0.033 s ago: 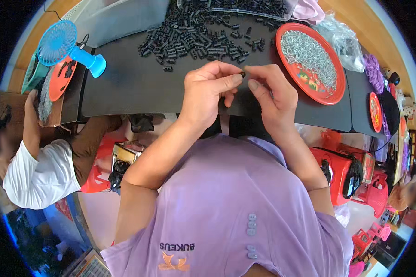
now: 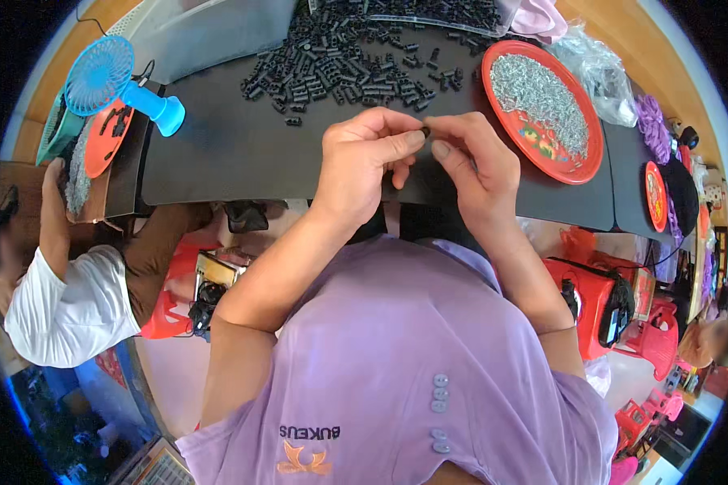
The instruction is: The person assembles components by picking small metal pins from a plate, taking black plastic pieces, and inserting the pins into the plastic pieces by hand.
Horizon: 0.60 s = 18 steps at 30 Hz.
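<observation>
From the hands, the table (image 2: pixel 218 162) runs under everything at 9 through 3 o'clock. A co-worker (image 2: pixel 77 311) in white is at 8 o'clock. The pile (image 2: pixel 332 77) of black pieces spreads at 11, beside the clear bin (image 2: pixel 210 40) at 10. Between 2 and 3 the red tray (image 2: pixel 570 171) sits just before a clear bag (image 2: pixel 597 77). The blue fan (image 2: pixel 141 97) stands at 9. The left hand (image 2: pixel 360 153) pinches the dark part (image 2: pixel 425 131) by thumb and forefinger, above the table. The right hand (image 2: pixel 484 158), at its 3 o'clock, has its forefinger tip at the part, thumb apart; whether it grasps anything, I cannot tell. Smallest, silvery bits (image 2: pixel 542 93) heap in the tray.
</observation>
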Each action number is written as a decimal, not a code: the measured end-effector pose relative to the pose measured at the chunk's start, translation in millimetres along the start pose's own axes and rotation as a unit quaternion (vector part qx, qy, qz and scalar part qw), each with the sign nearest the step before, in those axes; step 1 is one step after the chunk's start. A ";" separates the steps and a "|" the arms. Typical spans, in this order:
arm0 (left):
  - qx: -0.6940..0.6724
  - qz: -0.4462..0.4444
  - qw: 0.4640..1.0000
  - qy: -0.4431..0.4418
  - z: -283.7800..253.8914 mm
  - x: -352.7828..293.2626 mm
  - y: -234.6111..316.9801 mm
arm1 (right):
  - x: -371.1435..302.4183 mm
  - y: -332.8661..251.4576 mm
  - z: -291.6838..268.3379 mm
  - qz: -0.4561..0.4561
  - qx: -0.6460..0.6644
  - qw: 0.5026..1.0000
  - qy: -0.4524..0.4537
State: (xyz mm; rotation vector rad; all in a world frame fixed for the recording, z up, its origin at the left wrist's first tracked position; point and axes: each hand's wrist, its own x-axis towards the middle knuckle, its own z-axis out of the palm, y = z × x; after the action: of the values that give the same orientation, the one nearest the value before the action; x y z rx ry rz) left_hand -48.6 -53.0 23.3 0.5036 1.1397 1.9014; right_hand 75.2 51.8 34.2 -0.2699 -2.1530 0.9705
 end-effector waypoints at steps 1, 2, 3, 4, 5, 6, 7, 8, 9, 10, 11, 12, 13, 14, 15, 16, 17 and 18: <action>-0.002 0.001 1.000 0.000 0.0 1.0 1.3 | 2.4 0.7 -0.3 -0.012 0.010 1.000 -0.001; 0.003 -0.007 1.000 -0.012 -1.1 0.7 2.4 | 3.7 0.6 0.6 -0.022 0.021 1.000 -0.003; 0.008 -0.015 1.000 -0.023 -2.3 0.6 3.6 | 5.6 0.0 -0.1 -0.021 0.021 1.000 -0.005; 0.007 -0.016 1.000 -0.021 -3.7 1.0 4.8 | 7.9 -0.8 -2.5 -0.040 0.019 0.999 -0.012; 0.008 -0.025 0.999 -0.040 -4.6 2.5 5.8 | 9.7 -1.2 -5.2 -0.058 0.015 0.998 -0.019; 0.008 -0.033 0.998 -0.059 -5.4 3.1 6.8 | 11.2 -0.8 -7.0 -0.056 0.014 0.998 -0.019; 0.006 -0.035 0.998 -0.060 -6.2 2.1 8.5 | 12.7 -0.1 -8.5 -0.067 0.007 0.997 -0.028; 0.003 -0.052 0.996 -0.066 -5.9 2.7 10.3 | 14.8 1.3 -10.9 -0.080 -0.001 0.996 -0.038; 0.001 -0.068 0.995 -0.072 -6.2 3.6 11.4 | 16.0 1.8 -12.0 -0.079 -0.004 0.996 -0.038; -0.002 -0.069 0.995 -0.074 -7.2 4.9 11.9 | 17.2 1.9 -12.3 -0.073 0.007 0.996 -0.050; 0.004 -0.076 0.994 -0.080 -9.3 5.6 12.6 | 18.3 1.6 -11.7 -0.067 0.019 0.996 -0.062; 0.011 -0.083 0.993 -0.086 -10.7 6.4 13.1 | 18.8 0.1 -11.4 -0.067 0.017 0.996 -0.063; 0.008 -0.083 0.993 -0.088 -11.0 7.4 14.1 | 18.8 -2.5 -11.1 -0.063 0.012 0.996 -0.062; 0.011 -0.086 0.992 -0.093 -11.6 7.8 15.9 | 18.8 -4.2 -10.5 -0.058 0.008 0.996 -0.061; 0.013 -0.090 0.991 -0.099 -12.4 8.4 16.7 | 19.4 -4.2 -10.2 -0.058 0.005 0.996 -0.062; 0.010 -0.090 0.991 -0.100 -14.1 9.8 16.3 | 20.2 -3.8 -9.9 -0.063 0.000 0.996 -0.061; 0.018 -0.083 0.990 -0.111 -15.9 12.1 15.8 | 21.7 -3.2 -10.1 -0.069 -0.005 0.996 -0.060; 0.025 -0.076 0.989 -0.121 -17.1 14.2 14.5 | 24.0 -2.5 -10.9 -0.070 -0.008 0.996 -0.061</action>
State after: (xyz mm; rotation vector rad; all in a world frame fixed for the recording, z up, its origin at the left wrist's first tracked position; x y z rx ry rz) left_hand -75.0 -53.6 26.0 0.6387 1.0378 1.6352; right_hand 66.3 67.1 53.9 -0.0671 -2.2583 0.9113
